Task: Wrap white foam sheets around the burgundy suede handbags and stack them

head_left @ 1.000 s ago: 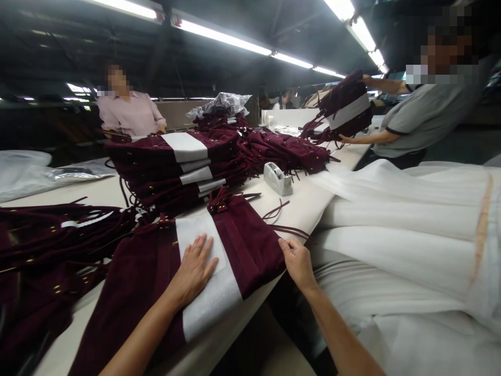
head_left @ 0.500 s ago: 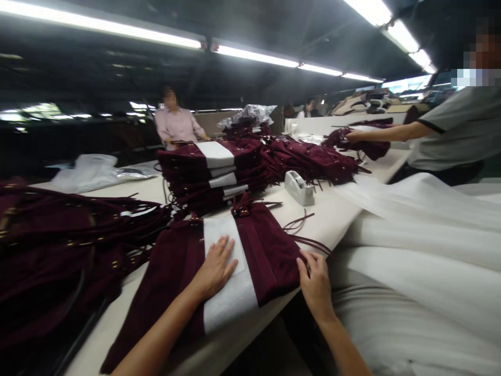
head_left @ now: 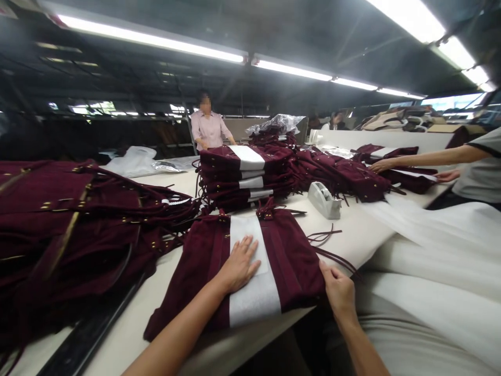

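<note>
A dark maroon bag (head_left: 289, 256) lies flat on the table in front of me, with a white paper band (head_left: 254, 305) round its middle. My left hand (head_left: 240, 266) rests flat on the band, fingers spread. At the bag's right edge my right hand (head_left: 338, 287) is closed, thumb and fingers pinching the side of the bag. Thin maroon cords (head_left: 332, 253) trail from the bag's right side over the table. Just behind it stands a stack of banded maroon bags (head_left: 242, 175).
A grey tape dispenser (head_left: 324, 201) stands behind the bag on the right. Unbanded maroon bags (head_left: 97, 219) are heaped at left, near clear plastic (head_left: 135, 162). White sheeting (head_left: 438, 271) drapes at right. A co-worker's hands (head_left: 385, 164) handle bags at far right; another person (head_left: 211, 128) stands behind.
My view has swung left, so things sit farther right. My right fingers have closed on the bag's edge. The co-worker at right has lowered a bag onto the table.
</note>
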### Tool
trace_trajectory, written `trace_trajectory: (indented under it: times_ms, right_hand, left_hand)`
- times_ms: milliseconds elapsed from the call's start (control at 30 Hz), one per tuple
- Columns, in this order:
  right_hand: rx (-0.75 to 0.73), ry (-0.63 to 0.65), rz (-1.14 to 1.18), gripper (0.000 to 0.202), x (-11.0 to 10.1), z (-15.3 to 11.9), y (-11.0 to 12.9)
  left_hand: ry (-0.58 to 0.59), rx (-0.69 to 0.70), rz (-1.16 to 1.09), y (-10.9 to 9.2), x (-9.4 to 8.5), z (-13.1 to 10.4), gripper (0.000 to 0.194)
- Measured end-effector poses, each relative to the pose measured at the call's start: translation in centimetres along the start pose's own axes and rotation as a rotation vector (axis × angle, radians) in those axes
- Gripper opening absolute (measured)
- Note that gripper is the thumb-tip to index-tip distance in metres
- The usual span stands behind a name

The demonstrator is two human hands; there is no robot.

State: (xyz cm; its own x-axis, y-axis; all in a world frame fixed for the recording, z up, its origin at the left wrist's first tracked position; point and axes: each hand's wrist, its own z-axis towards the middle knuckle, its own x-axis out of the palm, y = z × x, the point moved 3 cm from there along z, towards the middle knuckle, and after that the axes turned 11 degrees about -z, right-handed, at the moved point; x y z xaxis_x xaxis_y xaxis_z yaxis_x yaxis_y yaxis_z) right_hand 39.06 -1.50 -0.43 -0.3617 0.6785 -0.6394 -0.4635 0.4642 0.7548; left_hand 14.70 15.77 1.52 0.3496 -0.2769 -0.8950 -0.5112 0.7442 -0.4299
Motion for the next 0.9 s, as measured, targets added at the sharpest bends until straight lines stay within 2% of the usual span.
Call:
trace_trajectory:
  times_ms: [67,167,233,333,467,533,667,800,900]
  right_hand:
    - [-0.054,-0.082,-0.067,0.052,0.5,0.3,-0.2]
    - [-0.239,-0.222,-0.167,0.037,0.6,0.2,0.5]
    - [-0.355,-0.202,-0.319,0.030,0.6,-0.1,1.5]
    - [-0.418,-0.135,-0.580,0.026,0.2,-0.1,3.4]
    - [-0.485,-0.057,-0.704,0.025,0.0,0.7,5.7]
    - [-0.488,0.021,-0.690,0.028,0.3,1.6,6.3]
    - [-0.368,0.154,-0.568,0.047,1.2,4.8,6.3]
    - [-0.269,0.205,-0.305,0.040,2.5,7.7,5.6]
    - [-0.256,0.192,-0.135,0.035,3.2,8.5,4.7]
  left_hand:
    - [-0.013,0.018,0.009,0.1,0.1,0.1,0.062]
    - [-0.034,0.046,0.031,0.4,0.4,0.1,0.061]
    - [-0.065,0.071,0.050,0.9,0.7,0.3,0.061]
    - [-0.108,0.118,0.071,1.8,1.3,0.7,0.062]
    - [-0.102,0.122,0.085,1.9,1.4,0.8,0.063]
    - [-0.078,0.096,0.089,1.5,1.1,0.5,0.063]
    - [-0.046,0.055,0.072,0.6,0.3,0.2,0.061]
    - [-0.021,0.026,0.056,0.2,0.0,0.1,0.061]
    - [-0.024,0.030,0.049,0.2,0.0,0.0,0.061]
